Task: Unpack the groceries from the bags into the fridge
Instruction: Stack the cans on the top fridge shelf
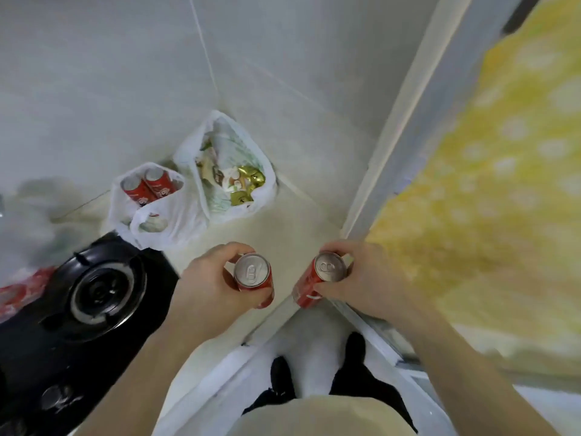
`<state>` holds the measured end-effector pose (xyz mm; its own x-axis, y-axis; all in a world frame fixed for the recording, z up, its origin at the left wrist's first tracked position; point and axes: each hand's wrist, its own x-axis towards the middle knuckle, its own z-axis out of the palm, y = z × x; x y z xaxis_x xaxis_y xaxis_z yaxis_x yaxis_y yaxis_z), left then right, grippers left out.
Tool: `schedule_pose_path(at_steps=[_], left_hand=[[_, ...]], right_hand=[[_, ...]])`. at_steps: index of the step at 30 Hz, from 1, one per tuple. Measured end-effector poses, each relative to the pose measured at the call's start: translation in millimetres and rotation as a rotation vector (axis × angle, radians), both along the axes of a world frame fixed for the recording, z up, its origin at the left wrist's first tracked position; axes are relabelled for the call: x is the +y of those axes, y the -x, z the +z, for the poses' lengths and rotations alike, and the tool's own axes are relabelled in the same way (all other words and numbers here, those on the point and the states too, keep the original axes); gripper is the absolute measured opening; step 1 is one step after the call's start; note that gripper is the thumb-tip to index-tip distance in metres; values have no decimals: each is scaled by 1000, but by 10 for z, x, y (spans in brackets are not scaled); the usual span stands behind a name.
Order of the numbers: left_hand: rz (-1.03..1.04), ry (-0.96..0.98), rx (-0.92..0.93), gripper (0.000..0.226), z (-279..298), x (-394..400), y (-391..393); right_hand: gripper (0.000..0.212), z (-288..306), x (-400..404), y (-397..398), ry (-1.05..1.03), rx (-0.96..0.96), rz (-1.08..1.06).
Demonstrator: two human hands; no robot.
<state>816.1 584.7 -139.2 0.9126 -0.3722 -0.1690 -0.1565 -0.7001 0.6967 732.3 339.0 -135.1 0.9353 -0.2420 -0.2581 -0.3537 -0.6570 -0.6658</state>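
Both bare forearms reach in from the bottom, angled toward each other. Left hand (211, 278) is curled around a red can (254, 276), thumb along its near side. Right hand (364, 280) grips a 2nd red can (317, 280), fingers wrapped over its top rim. Hands sit near each other, level, not touching.

cans in the hands (253, 276): red, with silver tops
cans in the small bag (147, 185): red, with silver tops
bags (169, 215): white
packets in the big bag (248, 179): shiny gold
stove (94, 294): black, with a silver ring
counter (283, 234): creamy white
cloth (490, 196): yellow with pale round spots
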Motion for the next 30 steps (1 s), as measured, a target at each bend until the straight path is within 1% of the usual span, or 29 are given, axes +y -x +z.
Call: schedule_pose_path(at_steps=[2, 4, 9, 13, 16, 23, 27, 30], left_hand=[[-118, -1, 4, 51, 24, -209, 110], [-234, 3, 17, 49, 70, -449, 254], [-532, -13, -7, 50, 151, -1107, 729], [-690, 7, -45, 59, 158, -1628, 1233], [-813, 37, -49, 56, 163, -1956, 1683], [-1086, 61, -42, 53, 110, -2677, 2699], [-1251, 38, 16, 49, 117, -3073, 3242], [-1405, 16, 9, 47, 127, -3417, 3636]], right_hand=[[45, -8, -102, 368, 26, 24, -112], [51, 19, -221, 751, 96, 26, -192], [43, 123, -516, 1764, 156, 41, -404], [42, 160, -743, 2573, 162, 63, -559], [45, 199, -864, 3162, 150, 76, -668], [37, 330, -958, 4384, 109, 110, -911], [37, 379, -886, 5003, 85, 123, -1086], [41, 406, -808, 5414, 97, 155, -1232]])
